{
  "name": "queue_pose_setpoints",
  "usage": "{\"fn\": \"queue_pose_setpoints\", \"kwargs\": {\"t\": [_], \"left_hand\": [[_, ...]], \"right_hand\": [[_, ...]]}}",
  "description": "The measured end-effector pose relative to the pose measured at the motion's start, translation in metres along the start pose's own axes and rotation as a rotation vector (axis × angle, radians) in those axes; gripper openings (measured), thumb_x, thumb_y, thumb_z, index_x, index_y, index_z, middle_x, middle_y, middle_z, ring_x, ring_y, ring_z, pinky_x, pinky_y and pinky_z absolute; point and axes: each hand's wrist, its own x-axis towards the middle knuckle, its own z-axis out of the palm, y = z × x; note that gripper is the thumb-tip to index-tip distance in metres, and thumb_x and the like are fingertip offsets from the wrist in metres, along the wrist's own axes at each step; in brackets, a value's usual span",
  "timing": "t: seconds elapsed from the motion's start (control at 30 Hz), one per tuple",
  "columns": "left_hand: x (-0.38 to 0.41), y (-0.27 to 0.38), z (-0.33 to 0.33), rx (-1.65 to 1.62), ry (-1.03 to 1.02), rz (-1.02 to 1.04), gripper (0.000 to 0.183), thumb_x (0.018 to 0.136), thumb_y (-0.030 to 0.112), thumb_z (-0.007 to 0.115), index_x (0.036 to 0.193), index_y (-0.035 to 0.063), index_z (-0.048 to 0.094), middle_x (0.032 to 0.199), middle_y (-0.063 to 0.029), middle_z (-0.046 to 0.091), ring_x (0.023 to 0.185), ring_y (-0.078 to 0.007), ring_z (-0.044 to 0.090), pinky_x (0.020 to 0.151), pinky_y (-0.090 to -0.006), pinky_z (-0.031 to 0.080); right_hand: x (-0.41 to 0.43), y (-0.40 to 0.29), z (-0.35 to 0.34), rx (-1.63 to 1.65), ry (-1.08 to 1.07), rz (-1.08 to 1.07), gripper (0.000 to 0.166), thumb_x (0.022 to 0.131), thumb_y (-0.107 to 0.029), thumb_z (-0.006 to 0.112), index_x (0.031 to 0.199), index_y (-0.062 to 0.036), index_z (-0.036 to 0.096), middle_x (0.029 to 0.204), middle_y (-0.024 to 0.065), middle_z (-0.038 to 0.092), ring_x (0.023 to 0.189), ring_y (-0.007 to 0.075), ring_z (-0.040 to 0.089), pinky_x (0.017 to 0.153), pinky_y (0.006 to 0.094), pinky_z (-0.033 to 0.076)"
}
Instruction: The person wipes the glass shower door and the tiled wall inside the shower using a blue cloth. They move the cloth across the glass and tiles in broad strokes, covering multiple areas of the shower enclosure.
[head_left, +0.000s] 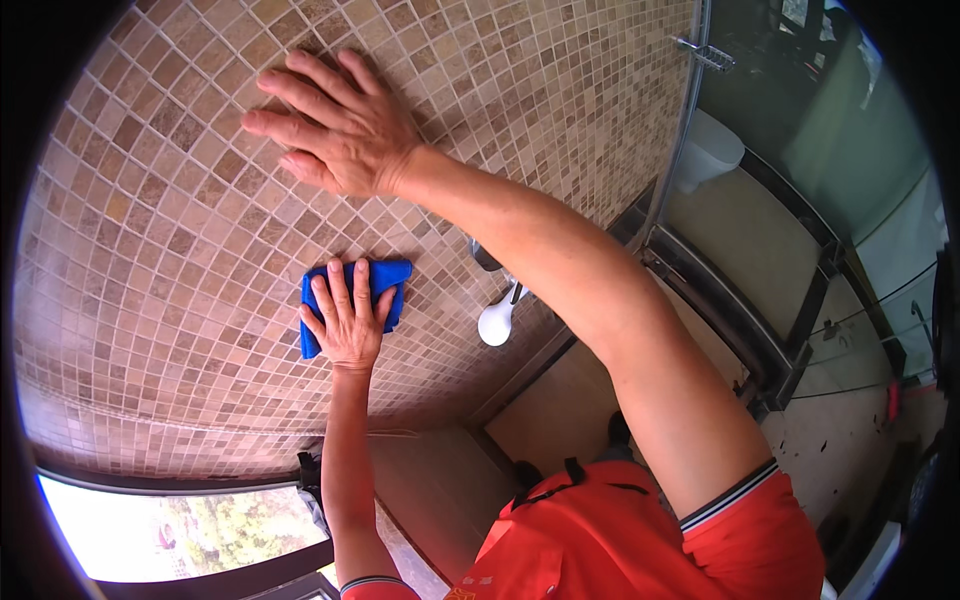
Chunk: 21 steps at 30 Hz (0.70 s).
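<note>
My left hand (349, 326) presses a folded blue cloth (388, 276) flat against a mosaic-tiled wall (217, 300). Its fingers lie spread over the cloth, and the thumb rests near the cloth's right side. Higher on the same wall, my right hand (341, 127) is set against the bare tiles with its fingers apart and nothing in it. A white handheld shower head (495, 324) hangs on the wall below my right forearm. Beside it a dark shower fitting (485, 255) is partly hidden by that forearm.
Glass panels and a dark raised sill (720, 315) stand to the right, with a white toilet (709, 154) beyond the glass. A metal wire rack (705, 55) juts out at upper right. A bright window (187, 525) lies at lower left, with dark cloth-like material hanging at its edge.
</note>
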Motion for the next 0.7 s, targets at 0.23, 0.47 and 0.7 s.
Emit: {"fn": "queue_pose_setpoints", "kwargs": {"t": [0.23, 0.47, 0.7], "left_hand": [[-0.007, 0.012, 0.005, -0.042, -0.054, 0.083, 0.073, 0.096, 0.069, 0.055, 0.158, 0.0317, 0.045, 0.165, -0.0027, 0.041, 0.153, -0.0292, 0.034, 0.124, -0.0587, 0.010], [-0.014, -0.009, -0.002, -0.067, -0.005, -0.120, 0.074, 0.100, 0.066, 0.052, 0.156, 0.0175, 0.048, 0.162, -0.0158, 0.042, 0.150, -0.0427, 0.035, 0.123, -0.0645, 0.008], [-0.020, 0.050, 0.021, -0.021, 0.026, 0.005, 0.073, 0.095, 0.069, 0.058, 0.152, 0.0222, 0.053, 0.159, -0.0105, 0.047, 0.147, -0.0372, 0.040, 0.120, -0.0646, 0.017]], "right_hand": [[-0.094, 0.014, -0.004, 0.048, -0.198, -0.039, 0.068, 0.090, -0.057, 0.065, 0.153, -0.0448, 0.046, 0.167, -0.0035, 0.035, 0.155, 0.0229, 0.029, 0.126, 0.0531, 0.018], [-0.120, 0.036, -0.011, 0.025, -0.205, -0.107, 0.063, 0.090, -0.057, 0.063, 0.150, -0.0491, 0.049, 0.165, -0.0060, 0.039, 0.153, 0.0215, 0.034, 0.126, 0.0532, 0.018], [-0.123, 0.030, -0.011, 0.032, -0.206, -0.080, 0.063, 0.089, -0.057, 0.065, 0.150, -0.0497, 0.049, 0.163, -0.0086, 0.042, 0.153, 0.0189, 0.034, 0.128, 0.0523, 0.014]]}}
